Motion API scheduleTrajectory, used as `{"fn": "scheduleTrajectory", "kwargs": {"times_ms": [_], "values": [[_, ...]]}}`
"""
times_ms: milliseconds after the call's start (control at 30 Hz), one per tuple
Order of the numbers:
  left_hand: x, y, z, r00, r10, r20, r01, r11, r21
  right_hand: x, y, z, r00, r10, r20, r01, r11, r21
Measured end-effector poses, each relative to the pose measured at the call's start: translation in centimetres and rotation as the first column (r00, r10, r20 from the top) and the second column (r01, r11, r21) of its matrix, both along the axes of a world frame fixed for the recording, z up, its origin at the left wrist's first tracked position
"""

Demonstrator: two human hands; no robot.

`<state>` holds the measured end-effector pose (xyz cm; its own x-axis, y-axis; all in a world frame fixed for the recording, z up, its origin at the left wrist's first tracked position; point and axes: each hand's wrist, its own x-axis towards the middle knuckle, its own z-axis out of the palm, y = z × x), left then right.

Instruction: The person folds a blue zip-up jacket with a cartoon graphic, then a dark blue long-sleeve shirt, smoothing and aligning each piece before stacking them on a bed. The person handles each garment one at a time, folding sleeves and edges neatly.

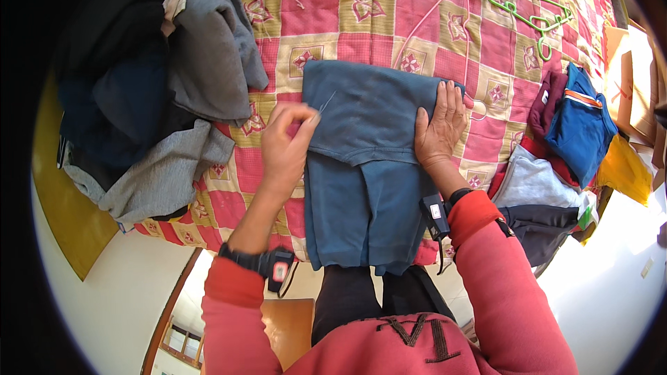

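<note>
Blue garment (pixel 361 167), folded, on quilt (pixel 389 14): our left hand (pixel 285 146) pinches its edge; our right hand (pixel 439 128) rests flat, open, on it.

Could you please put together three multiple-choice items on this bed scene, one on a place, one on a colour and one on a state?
1. Where does the green hanger lie?
A. on the quilt at the far right
B. on the grey clothes pile
C. under the blue garment

2. What colour is the garment under both hands?
A. red
B. blue
C. yellow

3. How does the right hand meet the garment?
A. clenched in a fist above it
B. pressed flat on it with fingers spread
C. hanging clear of the bed

Answers:
1. A, the hanger rests on the checked quilt, up by the right edge, apart from the clothes.
2. B, the folded cloth is slate blue throughout.
3. B, the palm lies flat on the garment's right edge, while the left hand pinches the cloth at its left edge.
</note>
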<state>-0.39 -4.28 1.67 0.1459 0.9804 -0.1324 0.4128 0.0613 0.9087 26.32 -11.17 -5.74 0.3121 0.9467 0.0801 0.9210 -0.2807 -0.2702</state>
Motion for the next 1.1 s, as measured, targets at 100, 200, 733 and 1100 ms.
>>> {"fn": "scheduleTrajectory", "kwargs": {"times_ms": [100,200,733,1100], "values": [[-6.0,-7.2,3.0,0.977,0.013,-0.213,-0.044,0.989,-0.144,0.0,0.0,0.0,1.000,0.018,0.013,-0.018,1.000,0.016],[-11.6,-17.3,5.1,0.952,0.039,-0.304,-0.161,0.908,-0.387,0.1,0.0,-0.1,0.999,0.025,0.020,-0.025,0.999,0.031],[-14.1,-27.5,2.3,0.934,-0.165,-0.318,-0.016,0.867,-0.498,0.6,-0.2,-1.0,0.998,0.053,-0.017,-0.050,0.992,0.119],[-1.0,4.9,1.4,0.805,-0.341,-0.486,0.488,0.846,0.215,7.6,3.6,3.5,0.958,0.167,-0.234,-0.150,0.985,0.090]]}}
